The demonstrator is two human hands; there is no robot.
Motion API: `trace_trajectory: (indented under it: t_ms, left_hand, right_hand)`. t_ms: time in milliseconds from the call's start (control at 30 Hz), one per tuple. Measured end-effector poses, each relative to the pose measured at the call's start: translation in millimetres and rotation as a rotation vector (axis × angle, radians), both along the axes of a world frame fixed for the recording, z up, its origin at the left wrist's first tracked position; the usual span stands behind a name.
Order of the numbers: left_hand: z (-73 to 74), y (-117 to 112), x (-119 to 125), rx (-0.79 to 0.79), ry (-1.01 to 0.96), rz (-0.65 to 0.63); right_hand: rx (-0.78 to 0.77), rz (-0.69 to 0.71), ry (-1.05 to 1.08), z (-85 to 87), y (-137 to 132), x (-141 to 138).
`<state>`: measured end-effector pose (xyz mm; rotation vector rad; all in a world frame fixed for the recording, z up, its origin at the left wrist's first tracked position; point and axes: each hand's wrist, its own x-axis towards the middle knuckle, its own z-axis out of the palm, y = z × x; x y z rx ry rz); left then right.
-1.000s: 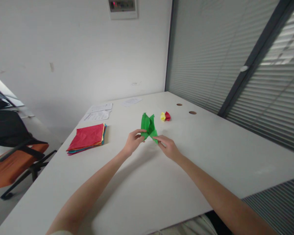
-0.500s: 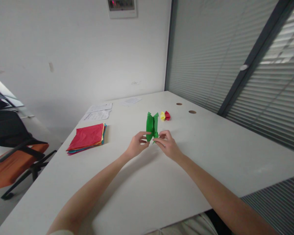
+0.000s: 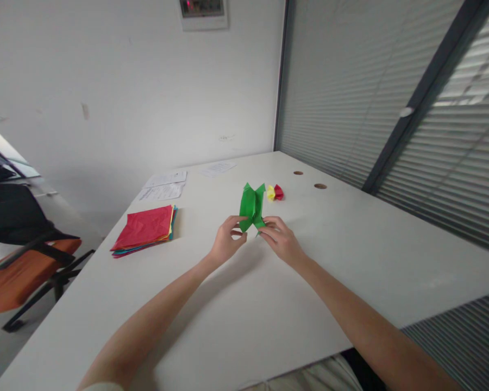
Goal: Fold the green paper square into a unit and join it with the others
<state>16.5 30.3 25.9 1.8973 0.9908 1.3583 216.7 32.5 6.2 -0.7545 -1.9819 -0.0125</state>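
A folded green paper piece (image 3: 252, 205) stands upright above the white table (image 3: 236, 309), near its middle. My left hand (image 3: 225, 242) pinches the piece's lower left corner. My right hand (image 3: 280, 239) pinches its lower right corner with fingers curled. Two pointed flaps stick up at the top of the green paper. Just behind it lie a small yellow folded piece (image 3: 270, 192) and a small red folded piece (image 3: 279, 191), side by side on the table.
A stack of coloured paper sheets (image 3: 145, 229), red on top, lies to the left. White printed sheets (image 3: 164, 185) lie further back. Two round holes (image 3: 320, 186) sit in the table at the right. An orange office chair (image 3: 12, 271) stands left of the table.
The green paper went from spread and tilted to narrow and upright. Both hands closed in toward each other and rose slightly with it.
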Motion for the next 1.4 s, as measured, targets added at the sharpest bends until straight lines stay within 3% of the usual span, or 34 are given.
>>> trace_trajectory:
  t_ms: [300, 533, 700, 833, 933, 1033, 1400]
  left_hand:
    - [6.3, -5, 1, 0.07, 0.073, 0.031]
    - [2.9, -2, 1, -0.088, 0.029, -0.015]
    - [-3.4, -1, 3, -0.082, 0.021, -0.052]
    - [-5.1, -2, 5, 0.016, 0.134, 0.002]
    - [-4.3, -3, 5, -0.018, 0.203, 0.019]
    - [-4.1, -2, 4, -0.07, 0.195, -0.001]
    - [-7.4, -3, 4, -0.036, 0.153, -0.015]
  right_hand:
    - [-0.067, 0.112, 0.007, 2.7, -2, -2]
    - [-0.228, 0.142, 0.199, -1.3, -3, -9]
    - [-0.288, 0.128, 0.263, -3.2, -3, -12]
    - [-0.248, 0.111, 0.246, -5.3, -3, -14]
    - [-0.199, 0.101, 0.208, -6.7, -3, -14]
    - [-0.188, 0.111, 0.171, -7.0, -3, -14]
    - [-0.233, 0.099, 0.258, -6.9, -5, -18]
